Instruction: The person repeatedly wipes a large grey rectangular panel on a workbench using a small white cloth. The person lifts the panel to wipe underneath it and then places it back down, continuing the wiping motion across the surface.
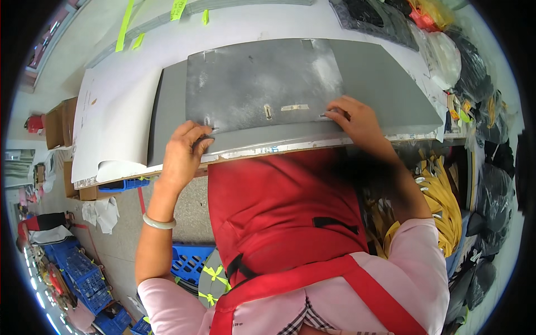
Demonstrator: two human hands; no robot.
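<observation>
At the far left, blue crates stand on the floor, with a cardboard box farther up, near the left end of the worktop. Next comes a large white sheet, its near corner curled over at the worktop's front edge. Just right of it the person's left hand rests at the edge, a pale bangle around the wrist. Its thumb and forefinger are drawn narrow at the lower left corner of a smudged grey panel; from where I stand I cannot tell whether they pinch it. That panel lies flat in the middle of the worktop, on top of a wider grey sheet that shows on both sides of it. It has small slots near its corners and a pale strip toward its lower edge. Below, the person's red apron faces the worktop. The right hand is at the panel's lower right corner, fingers bent, with a small gap to the thumb; whether they grip, I cannot tell. Farther right, yellow material hangs in folds below the worktop, and bagged goods are heaped along the far right.
</observation>
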